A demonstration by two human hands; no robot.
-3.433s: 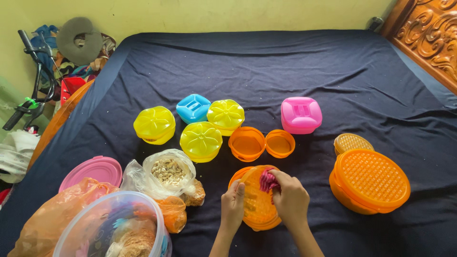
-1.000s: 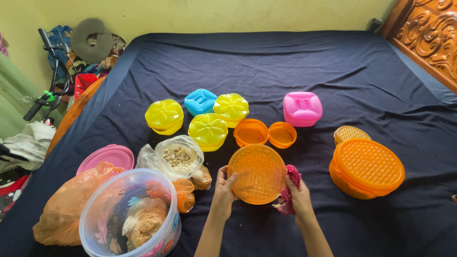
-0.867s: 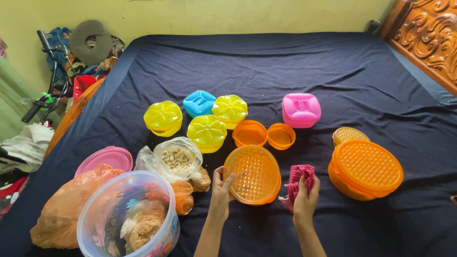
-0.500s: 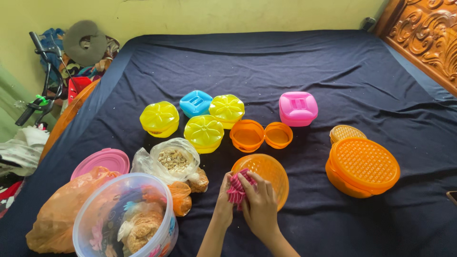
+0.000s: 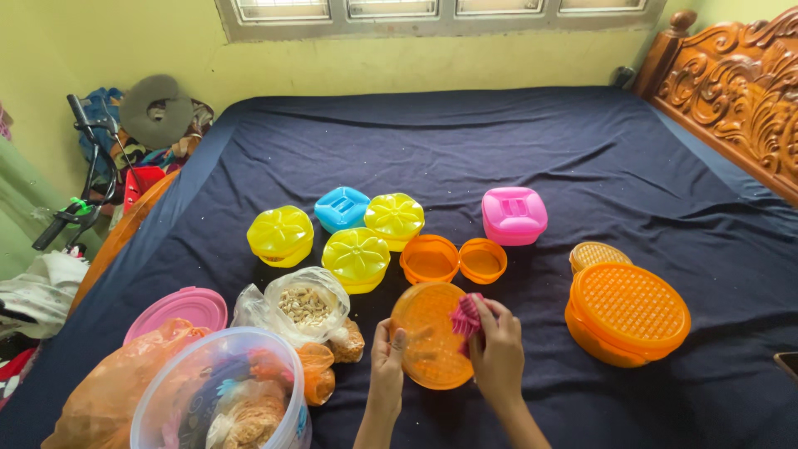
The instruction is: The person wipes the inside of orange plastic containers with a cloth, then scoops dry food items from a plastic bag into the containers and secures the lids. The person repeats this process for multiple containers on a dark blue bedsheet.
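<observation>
Dark navy bedsheet [image 5: 515, 150] as work surface: the left hand [image 5: 387, 366], fingers curled round the near-left rim, tilts a round orange waffle-textured plastic lid [image 5: 426, 333], while the right hand [image 5: 497, 353] pinches a bunched pink cloth [image 5: 465, 314] against its right edge. Judged by position, wiping of this lid is under way, and 2 open small orange plastic bowls [image 5: 430, 260] just beyond it look untouched. Being round, the lid has no long axis; its broad face tips up toward the camera.

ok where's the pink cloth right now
In the head view, the pink cloth sits low centre, pressed by the right hand onto the orange lid that the left hand steadies.
</observation>
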